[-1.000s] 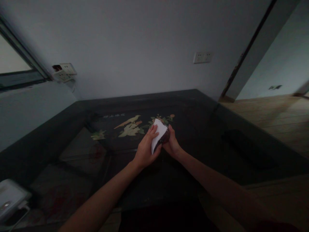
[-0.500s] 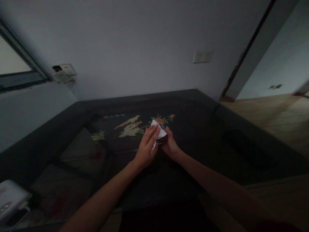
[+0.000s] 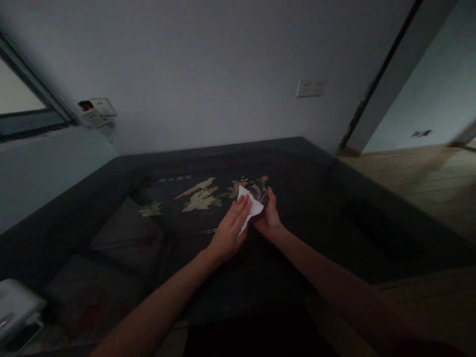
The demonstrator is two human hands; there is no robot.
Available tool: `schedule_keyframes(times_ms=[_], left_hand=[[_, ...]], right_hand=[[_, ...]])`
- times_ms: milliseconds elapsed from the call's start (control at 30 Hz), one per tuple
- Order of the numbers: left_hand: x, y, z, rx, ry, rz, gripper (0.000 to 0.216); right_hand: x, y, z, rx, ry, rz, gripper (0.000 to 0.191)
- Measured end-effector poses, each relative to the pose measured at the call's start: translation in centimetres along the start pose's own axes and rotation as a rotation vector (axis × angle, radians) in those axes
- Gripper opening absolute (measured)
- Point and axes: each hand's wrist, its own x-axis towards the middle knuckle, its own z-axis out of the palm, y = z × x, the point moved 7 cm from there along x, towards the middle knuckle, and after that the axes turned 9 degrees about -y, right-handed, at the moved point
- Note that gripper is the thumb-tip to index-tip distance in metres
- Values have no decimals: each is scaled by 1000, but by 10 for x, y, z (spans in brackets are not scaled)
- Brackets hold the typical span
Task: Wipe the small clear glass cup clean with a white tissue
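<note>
My left hand (image 3: 232,228) holds a white tissue (image 3: 253,208), its fingers laid over the paper. The tissue presses against the near left side of a dark, round, shiny object (image 3: 257,191) that looks like a small glass dish; its exact kind is hard to tell in the dim light. From the right and below, my right hand (image 3: 271,215) is closed around this dish, with the thumb side at its rim. Both hands are over the middle of a dark glass-topped table (image 3: 238,292).
Under the glass is a bird-and-flower picture (image 3: 201,198). A dark oblong object (image 3: 379,225) lies at the table's right. A white device (image 3: 18,307) stands at the near left. Behind are a wall with sockets (image 3: 311,88) and, at right, wooden floor (image 3: 409,168).
The dish has turned so its shiny round face shows more, and it has shifted slightly right with my right hand. My left hand and the tissue have moved slightly right too.
</note>
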Motion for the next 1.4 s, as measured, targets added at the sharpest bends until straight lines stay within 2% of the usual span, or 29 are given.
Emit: schedule_keyframes(times_ms=[100,200,300,467,633,833,967,1100,1233,1400], left_hand=[[2,10,6,63,-93,51,70],[2,16,8,100,-124,66,74],[4,14,5,106,-90,34,74],[5,-3,-3,50,-2,-100,69],[2,-17,-4,3,22,-167,59],[0,-11,-7,16,39,-117,53],[-1,2,-10,14,51,-9,56],[0,10,-6,11,-12,52,62],[2,7,-5,4,-23,30,67],[2,-7,-10,-50,59,-65,68]], right_hand=[[-3,0,-1,21,27,19,49],[-5,10,-1,15,27,77,49],[-5,22,-3,3,32,92,44],[-1,25,-3,-89,-31,-22,38],[2,24,-7,-97,-41,33,41],[5,10,-17,-39,46,17,50],[6,4,-12,-42,11,-4,52],[4,10,-8,-2,0,8,46],[0,26,-5,-3,-30,74,48],[0,26,-4,-135,-89,3,41]])
